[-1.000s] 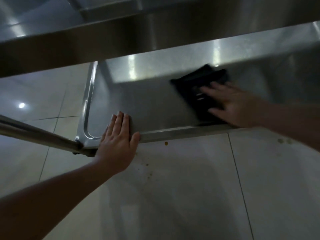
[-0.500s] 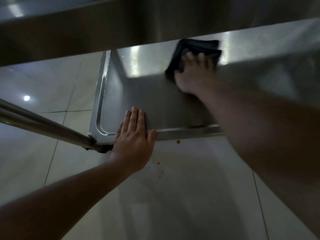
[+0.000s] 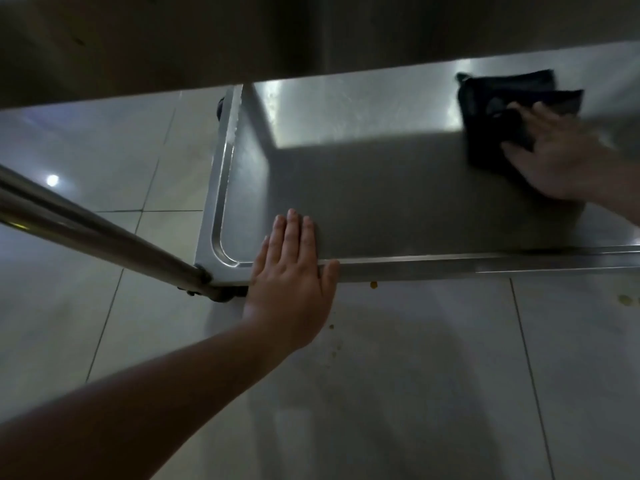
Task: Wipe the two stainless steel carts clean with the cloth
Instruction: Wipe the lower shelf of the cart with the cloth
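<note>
I look down at the bottom shelf point(image 3: 381, 188) of a stainless steel cart, seen below a higher shelf point(image 3: 277, 36) that fills the top of the view. A dark folded cloth point(image 3: 498, 109) lies flat on the shelf at the far right. My right hand point(image 3: 561, 157) presses on it with straight, spread fingers. My left hand point(image 3: 294, 271) rests flat on the shelf's near rim close to the left corner, fingers straight and together, thumb along the front edge.
The cart's steel leg tube point(image 3: 97, 233) runs from the left edge down to the near left corner, above a caster point(image 3: 221, 296). Pale floor tiles point(image 3: 415, 375) surround the cart, with small yellowish crumbs point(image 3: 373, 285) and a stain point(image 3: 625, 299) near the front edge.
My right hand has slid the cloth from the back middle of the shelf to the far right. My left hand has stayed on the near rim.
</note>
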A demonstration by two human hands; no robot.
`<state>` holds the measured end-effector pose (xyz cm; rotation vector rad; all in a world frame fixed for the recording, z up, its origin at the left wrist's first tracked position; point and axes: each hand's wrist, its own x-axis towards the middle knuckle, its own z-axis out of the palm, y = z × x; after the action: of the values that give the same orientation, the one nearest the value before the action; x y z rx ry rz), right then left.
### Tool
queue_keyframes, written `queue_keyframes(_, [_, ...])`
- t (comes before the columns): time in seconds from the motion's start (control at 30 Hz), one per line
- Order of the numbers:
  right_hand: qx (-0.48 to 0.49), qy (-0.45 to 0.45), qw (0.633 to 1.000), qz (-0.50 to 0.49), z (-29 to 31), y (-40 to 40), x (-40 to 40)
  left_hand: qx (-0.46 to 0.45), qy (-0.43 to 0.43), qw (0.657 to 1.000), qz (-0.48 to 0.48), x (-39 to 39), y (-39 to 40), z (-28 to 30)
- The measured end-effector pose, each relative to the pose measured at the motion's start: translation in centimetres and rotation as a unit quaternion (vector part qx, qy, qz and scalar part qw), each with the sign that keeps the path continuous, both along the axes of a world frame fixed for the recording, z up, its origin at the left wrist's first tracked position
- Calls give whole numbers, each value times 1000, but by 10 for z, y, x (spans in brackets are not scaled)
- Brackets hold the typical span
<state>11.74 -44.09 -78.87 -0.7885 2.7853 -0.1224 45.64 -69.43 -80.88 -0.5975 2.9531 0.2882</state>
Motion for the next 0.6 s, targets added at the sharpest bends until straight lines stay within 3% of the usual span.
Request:
queue_keyframes(0.13, [-12, 2, 986, -166, -3, -78, -3, -7, 2, 1000, 8, -1, 1, -2])
queue_keyframes(0.2, [-20, -12, 986, -168, -2, -129, 12, -6, 4, 1000, 9, -1, 1, -3])
queue_keyframes(0.33, [-44, -19, 998, 35, -5, -214, 74, -3, 18, 1000, 18, -2, 3, -5])
queue_keyframes(0.47, [-54, -28, 971, 229, -8, -233, 125, -7, 30, 999, 14, -1, 3, -4])
queue_keyframes(0.6, [-53, -18, 958, 282, -9, -202, 139, -9, 54, 998, 6, 1, 2, -1])
